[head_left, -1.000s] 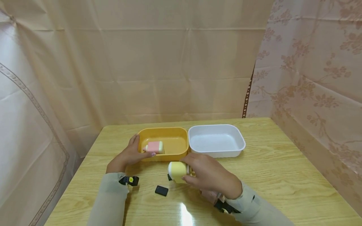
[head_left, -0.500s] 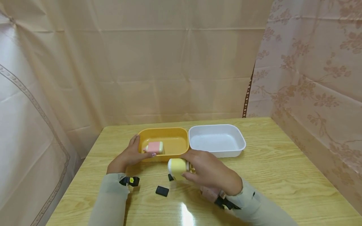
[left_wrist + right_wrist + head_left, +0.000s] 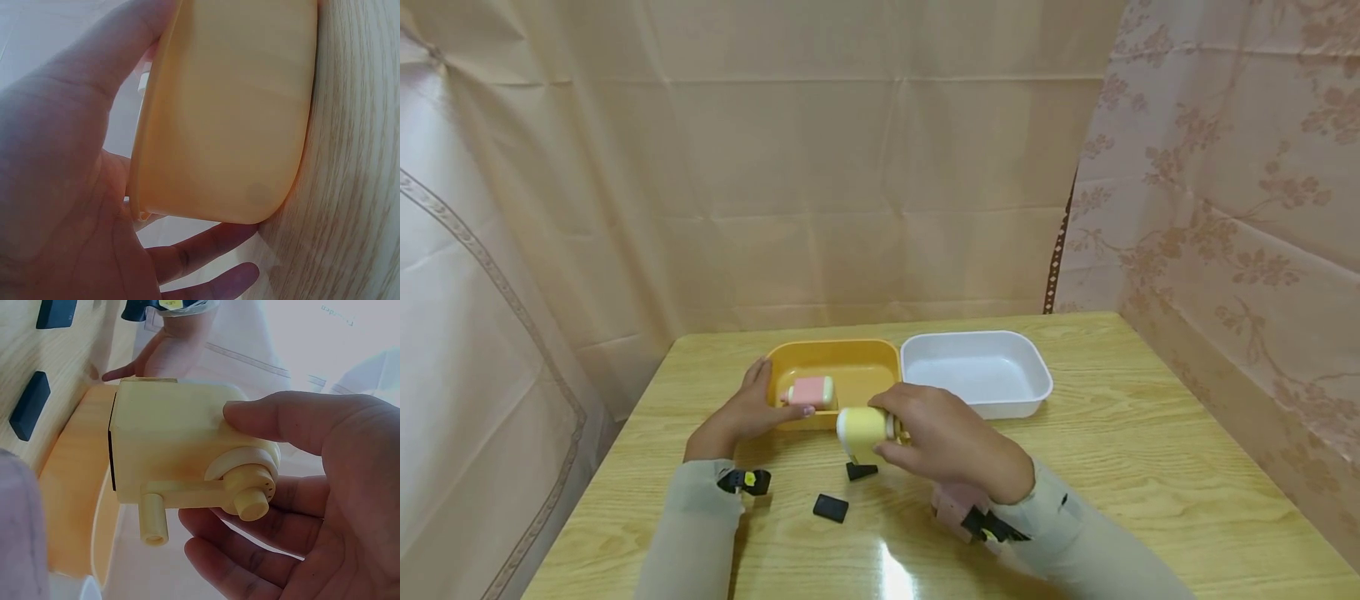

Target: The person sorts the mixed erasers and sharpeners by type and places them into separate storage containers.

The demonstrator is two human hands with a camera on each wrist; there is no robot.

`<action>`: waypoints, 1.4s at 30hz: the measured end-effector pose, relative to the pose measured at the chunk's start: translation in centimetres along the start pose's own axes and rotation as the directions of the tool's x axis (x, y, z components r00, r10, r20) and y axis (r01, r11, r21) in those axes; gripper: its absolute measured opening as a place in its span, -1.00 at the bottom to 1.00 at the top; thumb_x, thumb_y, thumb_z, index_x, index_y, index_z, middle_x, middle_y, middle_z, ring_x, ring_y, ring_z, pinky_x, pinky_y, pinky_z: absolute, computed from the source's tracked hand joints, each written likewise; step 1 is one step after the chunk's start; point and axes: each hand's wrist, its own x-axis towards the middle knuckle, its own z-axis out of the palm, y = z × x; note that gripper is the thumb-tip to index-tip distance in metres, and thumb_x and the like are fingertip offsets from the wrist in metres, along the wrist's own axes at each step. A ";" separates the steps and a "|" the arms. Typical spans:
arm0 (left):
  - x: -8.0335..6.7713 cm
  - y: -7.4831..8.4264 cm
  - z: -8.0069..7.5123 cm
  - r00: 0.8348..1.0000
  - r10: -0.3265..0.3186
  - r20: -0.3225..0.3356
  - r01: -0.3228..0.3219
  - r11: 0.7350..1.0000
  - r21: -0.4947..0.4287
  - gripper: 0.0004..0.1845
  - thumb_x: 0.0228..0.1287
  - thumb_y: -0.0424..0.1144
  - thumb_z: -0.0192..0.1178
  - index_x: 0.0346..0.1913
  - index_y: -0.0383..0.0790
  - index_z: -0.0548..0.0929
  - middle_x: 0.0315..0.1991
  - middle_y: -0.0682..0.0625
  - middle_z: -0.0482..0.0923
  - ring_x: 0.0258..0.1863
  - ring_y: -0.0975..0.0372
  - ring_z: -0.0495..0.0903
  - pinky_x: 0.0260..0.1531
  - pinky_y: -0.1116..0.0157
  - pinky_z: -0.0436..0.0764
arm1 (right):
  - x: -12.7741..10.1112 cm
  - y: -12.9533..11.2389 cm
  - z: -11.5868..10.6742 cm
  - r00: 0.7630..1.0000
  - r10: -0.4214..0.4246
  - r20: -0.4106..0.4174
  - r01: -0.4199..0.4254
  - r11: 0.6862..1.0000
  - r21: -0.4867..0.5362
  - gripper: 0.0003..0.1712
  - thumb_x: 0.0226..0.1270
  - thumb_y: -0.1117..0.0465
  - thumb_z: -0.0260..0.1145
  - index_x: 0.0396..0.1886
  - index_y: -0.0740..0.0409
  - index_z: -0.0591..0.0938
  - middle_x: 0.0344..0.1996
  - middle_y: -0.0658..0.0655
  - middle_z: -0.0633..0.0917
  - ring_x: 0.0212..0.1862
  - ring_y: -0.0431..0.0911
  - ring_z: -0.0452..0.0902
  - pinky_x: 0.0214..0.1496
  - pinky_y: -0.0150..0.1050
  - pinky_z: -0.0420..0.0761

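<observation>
My right hand (image 3: 883, 429) grips a pale yellow box-shaped sharpener (image 3: 861, 429) with a crank, held off the table just in front of the orange tray (image 3: 835, 343). In the right wrist view my right hand (image 3: 225, 481) has the thumb on top of the sharpener (image 3: 175, 437) and the fingers under it, crank end toward the palm. My left hand (image 3: 752, 408) rests against the tray's front left corner. In the left wrist view that hand (image 3: 75, 187) lies with straight fingers along the tray's outer wall (image 3: 231, 112). A pink sharpener (image 3: 811, 390) lies inside the tray.
A white tray (image 3: 973, 335) stands right of the orange one, touching it. Two small black blocks (image 3: 861, 471) (image 3: 830, 507) lie on the wooden table (image 3: 1150, 467) below the yellow sharpener. Curtains close in the back and both sides.
My right hand has lifted the yellow sharpener up and a little left, toward the orange tray, uncovering the black block beneath it. The left hand has stayed put.
</observation>
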 end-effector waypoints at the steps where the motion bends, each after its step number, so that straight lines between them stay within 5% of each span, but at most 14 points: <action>1: 0.0 0.0 0.0 1.000 0.001 0.000 -0.001 1.000 0.000 0.53 0.03 0.49 0.39 0.66 -0.22 -0.45 0.68 -0.23 -0.55 0.65 -0.27 -0.35 0.53 -0.32 -0.09 | 0.1 0.0 0.0 1.000 0.000 -0.001 0.000 1.000 -0.001 -0.55 0.23 0.01 0.52 0.08 0.05 0.71 -0.20 -0.13 0.70 -0.26 -0.28 0.50 -0.20 -0.37 0.59; 42: -0.2 0.1 -0.1 1.000 0.013 -0.025 -0.015 0.999 -0.052 0.47 0.01 0.40 0.47 0.69 -0.12 -0.33 0.68 -0.22 -0.48 0.63 -0.31 -0.19 0.50 -0.35 -0.04 | 3.9 0.7 -1.4 0.999 0.028 -0.025 -0.028 1.000 -0.004 -0.60 0.25 0.08 0.47 0.06 0.09 0.71 -0.20 -0.09 0.71 -0.29 -0.22 0.51 -0.22 -0.34 0.57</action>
